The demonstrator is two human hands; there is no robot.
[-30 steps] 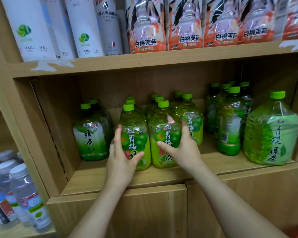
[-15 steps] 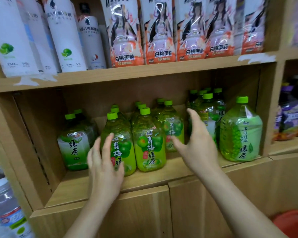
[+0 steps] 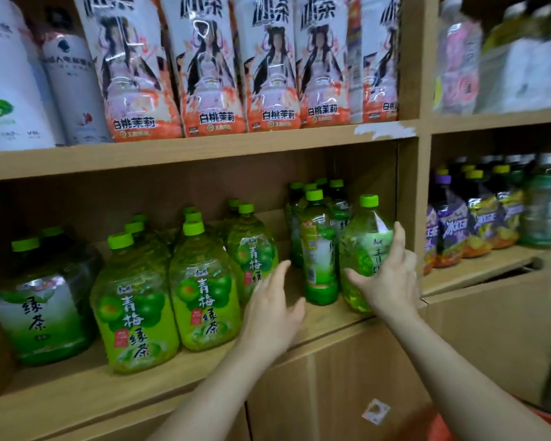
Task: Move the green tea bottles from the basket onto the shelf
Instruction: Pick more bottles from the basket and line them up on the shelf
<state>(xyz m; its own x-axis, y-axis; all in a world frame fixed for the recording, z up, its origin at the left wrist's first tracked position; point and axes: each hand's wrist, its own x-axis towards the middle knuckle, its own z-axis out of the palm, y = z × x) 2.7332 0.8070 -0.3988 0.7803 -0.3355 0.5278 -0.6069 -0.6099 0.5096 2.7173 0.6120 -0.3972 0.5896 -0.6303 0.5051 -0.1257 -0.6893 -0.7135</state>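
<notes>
Along the top level we saw a row of peach jasmine iced tea bottles (image 3: 210,74), upright and shoulder to shoulder. Left of them stood a white bottle with a dark logo (image 3: 74,90) and white bottles with a green lime mark (image 3: 10,90). A torn strip of white tape (image 3: 384,130) clung to the board edge under the row. In the right bay we found purple-capped bottles (image 3: 449,230) beside yellow-capped bottles (image 3: 487,218) (those above them were too blurred to name). Below, a small pale sticker (image 3: 375,410) sat on a wooden cabinet door (image 3: 331,377).
</notes>
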